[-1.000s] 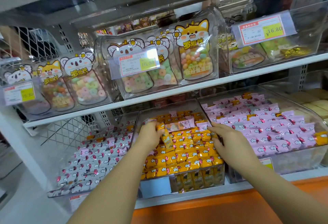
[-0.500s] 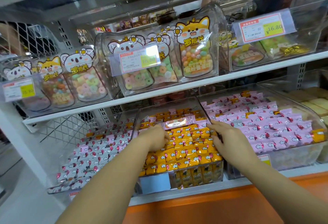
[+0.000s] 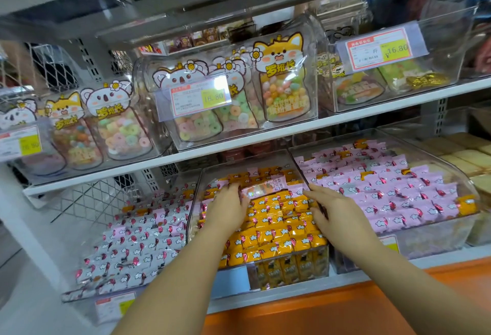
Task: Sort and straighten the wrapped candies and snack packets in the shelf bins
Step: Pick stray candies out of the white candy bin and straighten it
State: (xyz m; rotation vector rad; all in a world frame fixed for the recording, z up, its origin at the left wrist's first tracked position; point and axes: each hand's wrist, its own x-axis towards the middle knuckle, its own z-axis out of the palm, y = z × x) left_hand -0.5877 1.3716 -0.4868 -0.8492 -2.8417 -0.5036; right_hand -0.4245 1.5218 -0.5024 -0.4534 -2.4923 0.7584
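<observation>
Three clear bins stand on the lower shelf. The middle bin (image 3: 198, 194) holds rows of yellow wrapped candies (image 3: 276, 228). A long pink packet (image 3: 265, 188) lies across them near the back. My left hand (image 3: 228, 207) rests flat on the candies, its fingertips touching the packet's left end. My right hand (image 3: 337, 212) lies flat at the bin's right side, fingers stretched toward the packet. The left bin (image 3: 79, 295) holds white wrapped candies (image 3: 132, 244); the right bin (image 3: 430, 239) holds pink ones (image 3: 393, 191) with a few yellow strays.
The upper shelf (image 3: 239, 151) carries clear bins of animal-shaped bags of coloured candies (image 3: 284, 87) with price tags (image 3: 198, 98). Beige packs (image 3: 467, 154) sit at the far right. An orange panel (image 3: 318, 316) runs below the shelf edge.
My left hand has let go of a yellow candy it held upright and moved flat toward the back, up to the long pink packet. My right hand stays at the bin's right side.
</observation>
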